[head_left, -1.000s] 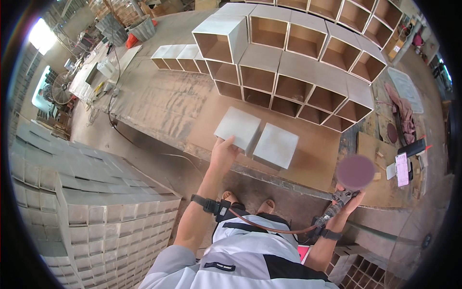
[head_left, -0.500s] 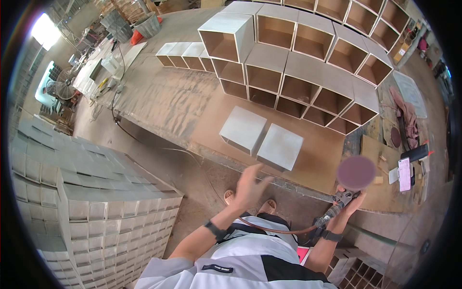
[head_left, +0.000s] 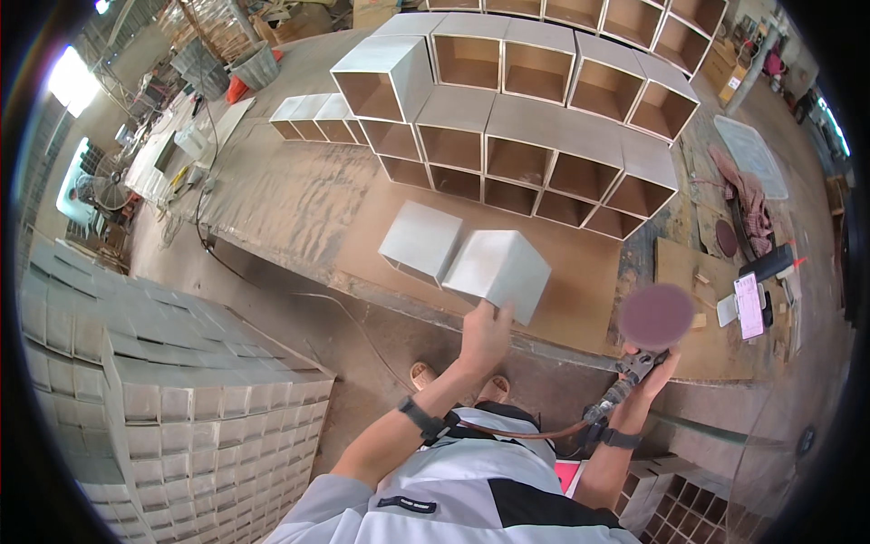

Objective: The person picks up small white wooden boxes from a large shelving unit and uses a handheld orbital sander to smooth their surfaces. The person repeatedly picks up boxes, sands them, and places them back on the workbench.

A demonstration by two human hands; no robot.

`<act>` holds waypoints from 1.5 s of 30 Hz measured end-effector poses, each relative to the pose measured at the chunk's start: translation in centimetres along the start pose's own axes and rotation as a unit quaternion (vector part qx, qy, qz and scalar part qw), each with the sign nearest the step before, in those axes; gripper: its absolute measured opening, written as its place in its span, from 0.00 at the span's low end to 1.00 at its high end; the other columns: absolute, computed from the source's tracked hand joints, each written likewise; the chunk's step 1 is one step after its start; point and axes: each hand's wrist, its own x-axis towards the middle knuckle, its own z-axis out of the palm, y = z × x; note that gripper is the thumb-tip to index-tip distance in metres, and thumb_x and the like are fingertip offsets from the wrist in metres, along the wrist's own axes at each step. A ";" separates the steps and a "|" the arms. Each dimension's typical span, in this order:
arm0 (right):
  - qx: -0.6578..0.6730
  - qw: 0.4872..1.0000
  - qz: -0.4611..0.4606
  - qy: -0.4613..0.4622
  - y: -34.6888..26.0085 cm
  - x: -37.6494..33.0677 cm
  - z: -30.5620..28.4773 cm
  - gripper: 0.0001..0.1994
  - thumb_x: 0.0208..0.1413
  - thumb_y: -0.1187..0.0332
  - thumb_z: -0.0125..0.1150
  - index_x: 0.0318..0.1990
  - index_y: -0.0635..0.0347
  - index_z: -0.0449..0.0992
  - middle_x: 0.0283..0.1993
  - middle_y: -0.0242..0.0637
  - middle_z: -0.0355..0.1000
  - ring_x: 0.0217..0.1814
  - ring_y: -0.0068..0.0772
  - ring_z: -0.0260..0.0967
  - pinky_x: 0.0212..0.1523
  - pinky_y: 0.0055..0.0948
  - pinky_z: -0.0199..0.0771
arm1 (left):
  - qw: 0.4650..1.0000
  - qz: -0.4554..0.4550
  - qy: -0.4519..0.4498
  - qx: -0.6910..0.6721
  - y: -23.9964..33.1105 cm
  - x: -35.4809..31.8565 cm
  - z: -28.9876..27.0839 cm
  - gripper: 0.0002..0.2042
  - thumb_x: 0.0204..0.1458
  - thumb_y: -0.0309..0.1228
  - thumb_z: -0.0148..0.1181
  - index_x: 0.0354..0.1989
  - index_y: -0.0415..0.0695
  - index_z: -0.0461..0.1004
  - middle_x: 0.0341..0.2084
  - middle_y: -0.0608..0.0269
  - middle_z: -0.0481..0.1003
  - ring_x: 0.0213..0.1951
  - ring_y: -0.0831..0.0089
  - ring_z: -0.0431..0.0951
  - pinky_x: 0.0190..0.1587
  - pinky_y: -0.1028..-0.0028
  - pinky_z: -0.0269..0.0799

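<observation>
Left hand (head_left: 485, 334) now raised, grip clamped on nearer box (head_left: 497, 270); right hand (head_left: 645, 374) around tool (head_left: 625, 381).

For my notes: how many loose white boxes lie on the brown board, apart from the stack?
2: the left box lies free; the right box touches it, with the left hand at its near edge.
</observation>
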 end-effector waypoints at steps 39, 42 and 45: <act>-0.287 0.945 -0.066 -0.141 -3.7 -5.6 15.5 0.21 0.60 0.60 0.52 0.58 0.56 0.70 0.46 0.32 0.73 0.40 0.23 0.71 0.39 0.23 0.73 | 0.987 0.066 0.040 0.142 -11.9 9.4 -2.9 0.13 0.41 0.22 0.60 0.38 0.37 0.72 0.39 0.42 0.74 0.45 0.43 0.73 0.50 0.54 0.70; -0.254 0.959 -0.058 -0.114 -4.9 -5.3 14.2 0.21 0.60 0.61 0.53 0.59 0.56 0.70 0.46 0.32 0.73 0.41 0.22 0.71 0.39 0.22 0.72 | 0.938 0.063 -0.052 0.336 -12.0 10.6 -5.2 0.08 0.41 0.25 0.56 0.31 0.38 0.78 0.34 0.42 0.77 0.41 0.47 0.77 0.46 0.54 0.73; -0.240 0.960 -0.070 -0.129 -6.9 -5.4 15.5 0.21 0.59 0.62 0.54 0.60 0.56 0.70 0.46 0.31 0.72 0.41 0.21 0.71 0.40 0.21 0.72 | 0.964 0.086 -0.033 0.249 -9.5 7.0 -7.2 0.06 0.36 0.28 0.62 0.24 0.42 0.81 0.22 0.47 0.77 0.28 0.50 0.79 0.34 0.57 0.75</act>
